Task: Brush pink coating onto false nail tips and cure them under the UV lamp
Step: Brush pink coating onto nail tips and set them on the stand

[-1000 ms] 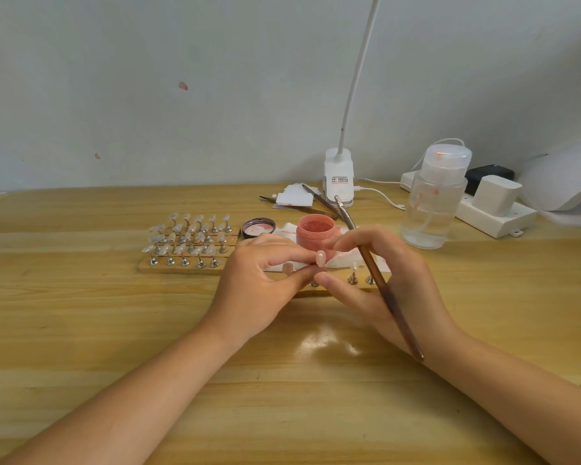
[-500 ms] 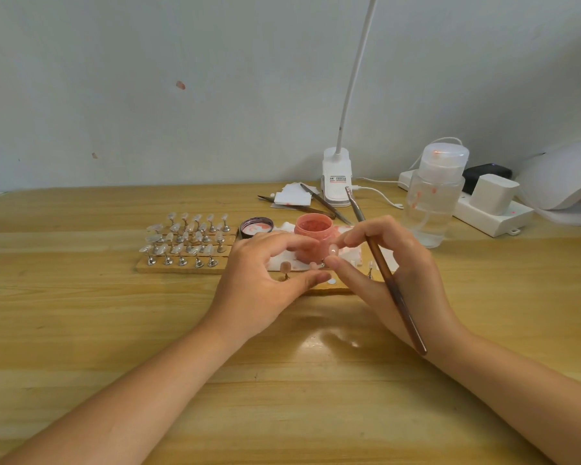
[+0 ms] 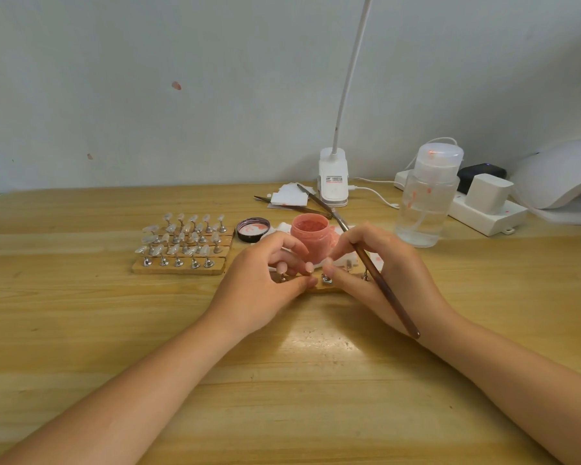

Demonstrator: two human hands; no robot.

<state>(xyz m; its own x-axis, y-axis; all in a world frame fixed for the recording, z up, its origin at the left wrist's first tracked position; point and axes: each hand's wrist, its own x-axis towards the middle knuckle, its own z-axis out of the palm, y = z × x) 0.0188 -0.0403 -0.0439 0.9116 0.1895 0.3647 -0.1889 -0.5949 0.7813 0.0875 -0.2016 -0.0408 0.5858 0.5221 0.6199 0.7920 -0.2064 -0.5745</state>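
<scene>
My left hand (image 3: pixel 265 280) pinches a small stand at the near strip; my right hand (image 3: pixel 386 273) grips the brush (image 3: pixel 383 283) and steadies a nail tip (image 3: pixel 327 262). I should seat it gently. The pink jar (image 3: pixel 311 234) stands just behind my fingers, the UV lamp (image 3: pixel 560 179) far right.

Wooden table (image 3: pixel 81 330), pale grain, against a wall. Left of centre: wooden stands (image 3: pixel 182 265) holding rows of nail tips. Centre: open pink jar (image 3: pixel 311 236), its dark lid (image 3: pixel 253 229) just to its left. Along the back edge: clip lamp base (image 3: pixel 332 182), clear pump bottle (image 3: pixel 423 203), white power strip (image 3: pixel 487 213). Back right corner: white UV lamp (image 3: pixel 564 182).
</scene>
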